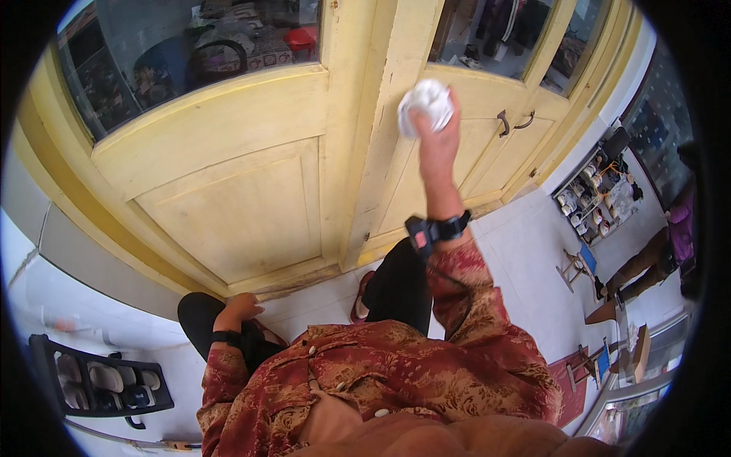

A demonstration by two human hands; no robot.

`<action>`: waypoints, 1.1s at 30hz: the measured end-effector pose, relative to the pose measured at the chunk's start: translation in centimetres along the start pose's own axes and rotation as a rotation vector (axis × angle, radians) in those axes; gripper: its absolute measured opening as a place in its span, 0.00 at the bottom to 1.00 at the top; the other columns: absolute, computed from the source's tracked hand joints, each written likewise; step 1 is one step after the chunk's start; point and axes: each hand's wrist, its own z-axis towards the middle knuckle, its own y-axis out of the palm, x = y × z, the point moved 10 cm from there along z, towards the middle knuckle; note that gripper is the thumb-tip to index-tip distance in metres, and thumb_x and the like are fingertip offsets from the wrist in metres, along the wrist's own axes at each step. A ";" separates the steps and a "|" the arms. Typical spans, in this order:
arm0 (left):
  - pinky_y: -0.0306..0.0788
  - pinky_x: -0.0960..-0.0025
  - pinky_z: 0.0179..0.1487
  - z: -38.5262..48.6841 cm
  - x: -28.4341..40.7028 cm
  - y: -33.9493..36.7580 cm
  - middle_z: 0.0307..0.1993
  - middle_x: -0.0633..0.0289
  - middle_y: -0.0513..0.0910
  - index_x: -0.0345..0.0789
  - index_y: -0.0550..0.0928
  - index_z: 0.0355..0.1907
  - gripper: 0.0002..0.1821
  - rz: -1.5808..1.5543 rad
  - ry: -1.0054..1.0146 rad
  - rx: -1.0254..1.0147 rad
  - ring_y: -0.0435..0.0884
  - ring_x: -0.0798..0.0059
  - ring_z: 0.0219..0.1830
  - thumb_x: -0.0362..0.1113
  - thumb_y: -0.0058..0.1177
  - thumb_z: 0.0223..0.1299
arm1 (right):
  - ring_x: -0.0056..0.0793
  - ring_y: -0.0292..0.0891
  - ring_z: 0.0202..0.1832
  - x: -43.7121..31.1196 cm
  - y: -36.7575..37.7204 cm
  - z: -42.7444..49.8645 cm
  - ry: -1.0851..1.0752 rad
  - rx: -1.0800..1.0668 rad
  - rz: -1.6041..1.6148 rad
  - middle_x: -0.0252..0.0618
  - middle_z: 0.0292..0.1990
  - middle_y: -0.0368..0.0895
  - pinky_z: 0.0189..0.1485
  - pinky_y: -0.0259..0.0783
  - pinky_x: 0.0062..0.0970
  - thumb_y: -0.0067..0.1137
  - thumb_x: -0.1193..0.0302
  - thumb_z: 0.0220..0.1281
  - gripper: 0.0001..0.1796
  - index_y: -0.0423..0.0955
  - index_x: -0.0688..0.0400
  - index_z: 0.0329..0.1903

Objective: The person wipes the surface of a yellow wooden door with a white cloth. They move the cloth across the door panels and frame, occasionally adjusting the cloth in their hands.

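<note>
My right hand (440, 137) is raised and closed around a crumpled white cloth (425, 108), in front of the pale yellow wooden door frame (380, 114). Whether the cloth touches the wood cannot be told. A black strap with a small device (425, 231) sits on that wrist. My left hand (244, 307) rests by my left knee, fingers bent, and holds nothing that I can see. Before me stands a yellow wooden panel (240, 211) with a glass pane (194, 51) above it. Right of the cloth are double doors with dark metal handles (502, 123).
A shoe rack (597, 194) stands by the far right wall. Near it are folding stools with blue seats (586, 258) and another person (645, 263). A black rack with shoes (97, 383) is at lower left. White floor tiles (514, 251) run beside the doors.
</note>
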 end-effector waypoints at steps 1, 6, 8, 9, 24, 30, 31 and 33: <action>0.78 0.54 0.57 -0.1 -0.1 0.0 0.49 0.44 0.87 0.33 0.88 0.48 0.26 0.027 0.012 0.008 0.85 0.45 0.53 0.52 0.69 0.53 | 0.35 0.74 0.63 -1.7 0.5 2.3 -0.047 -0.001 0.073 0.47 0.65 0.74 0.67 0.71 0.31 0.73 0.69 0.58 0.50 0.54 0.64 0.78; 0.78 0.54 0.58 -0.2 -0.7 0.0 0.49 0.44 0.87 0.33 0.88 0.48 0.26 -0.013 -0.012 0.014 0.84 0.45 0.54 0.51 0.70 0.53 | 0.31 0.75 0.61 -6.0 3.4 9.4 -0.108 -0.143 0.345 0.44 0.63 0.75 0.62 0.74 0.30 0.75 0.73 0.55 0.52 0.54 0.62 0.79; 0.78 0.54 0.58 -0.1 -0.7 -0.1 0.49 0.44 0.87 0.33 0.88 0.48 0.26 0.002 -0.030 0.019 0.84 0.45 0.54 0.51 0.70 0.53 | 0.30 0.75 0.61 -5.4 3.7 9.3 -0.093 -0.146 0.322 0.41 0.62 0.76 0.62 0.74 0.30 0.74 0.75 0.55 0.51 0.55 0.61 0.79; 0.78 0.54 0.58 0.0 -0.5 0.0 0.49 0.43 0.87 0.33 0.88 0.48 0.26 -0.026 -0.032 0.010 0.85 0.45 0.54 0.50 0.70 0.53 | 0.29 0.76 0.61 -4.9 3.6 9.2 -0.087 -0.146 0.315 0.39 0.62 0.76 0.63 0.74 0.30 0.74 0.76 0.54 0.50 0.56 0.61 0.79; 0.78 0.54 0.56 1.0 0.3 0.8 0.47 0.43 0.88 0.34 0.88 0.49 0.26 0.040 0.045 -0.019 0.85 0.45 0.52 0.50 0.71 0.52 | 0.24 0.72 0.62 16.9 -1.8 -12.3 0.537 -0.277 0.246 0.30 0.62 0.75 0.65 0.71 0.27 0.67 0.83 0.49 0.51 0.61 0.51 0.79; 0.80 0.56 0.53 -2.1 2.5 -3.9 0.43 0.46 0.89 0.34 0.86 0.52 0.24 -0.056 0.011 0.116 0.87 0.48 0.48 0.46 0.67 0.57 | 0.24 0.77 0.55 24.6 -3.5 -18.8 0.858 -0.480 0.141 0.28 0.54 0.80 0.62 0.72 0.27 0.67 0.80 0.49 0.42 0.69 0.57 0.71; 0.80 0.57 0.52 -3.3 2.9 -5.4 0.43 0.47 0.89 0.34 0.85 0.53 0.23 -0.085 0.006 0.175 0.88 0.50 0.47 0.45 0.67 0.58 | 0.25 0.77 0.54 25.8 -3.9 -19.8 0.929 -0.526 0.072 0.28 0.53 0.81 0.61 0.72 0.27 0.68 0.79 0.49 0.39 0.71 0.57 0.69; 0.80 0.58 0.51 -6.0 3.3 -8.9 0.42 0.48 0.89 0.33 0.84 0.53 0.21 -0.136 0.014 0.319 0.88 0.52 0.46 0.42 0.66 0.60 | 0.26 0.79 0.52 26.7 -4.0 -19.9 0.935 -0.575 0.149 0.29 0.50 0.83 0.60 0.73 0.27 0.68 0.78 0.48 0.34 0.74 0.58 0.63</action>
